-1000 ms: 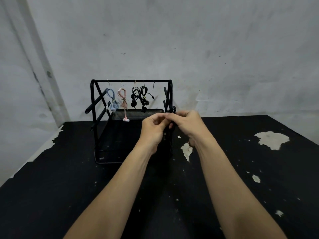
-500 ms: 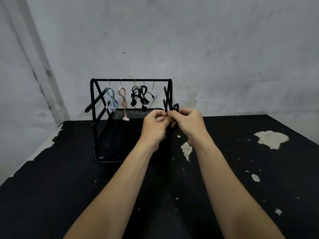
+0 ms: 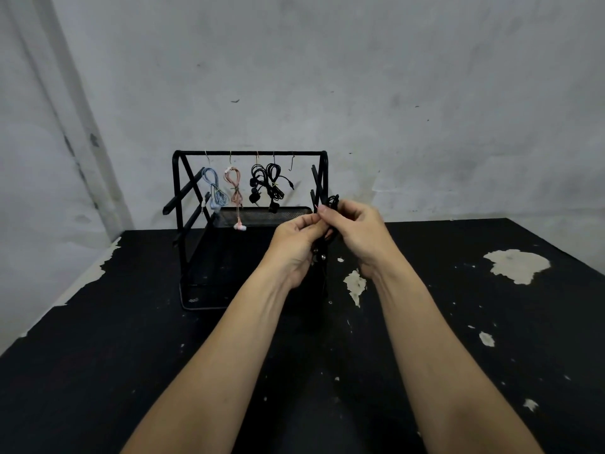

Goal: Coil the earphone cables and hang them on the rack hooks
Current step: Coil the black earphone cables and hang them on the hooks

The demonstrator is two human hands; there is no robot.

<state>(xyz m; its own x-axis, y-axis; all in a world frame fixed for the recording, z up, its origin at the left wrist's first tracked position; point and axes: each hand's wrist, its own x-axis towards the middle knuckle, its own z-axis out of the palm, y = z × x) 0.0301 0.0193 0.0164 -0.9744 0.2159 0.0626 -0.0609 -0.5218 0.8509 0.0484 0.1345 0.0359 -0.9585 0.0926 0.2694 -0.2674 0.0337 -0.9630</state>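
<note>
A black wire rack (image 3: 178, 204) stands at the back of the black table. From its top bar hang a blue coiled earphone (image 3: 214, 191), a pink one (image 3: 235, 188) and two black ones (image 3: 266, 185). One hook (image 3: 292, 163) at the right hangs bare. In front of the rack's right end, my left hand (image 3: 296, 247) and my right hand (image 3: 358, 231) meet and both pinch a black earphone cable (image 3: 331, 204). A small loop of it sticks up above my right fingers; the rest hangs down between my palms.
The black table (image 3: 131, 355) has worn pale patches (image 3: 517, 265) at the right and a smaller one (image 3: 355, 285) near my right wrist. A grey wall rises close behind the rack. The table's left edge runs diagonally toward me.
Both hands have shifted slightly right and up while working the black cable; the loop above my right fingers has come into view.
</note>
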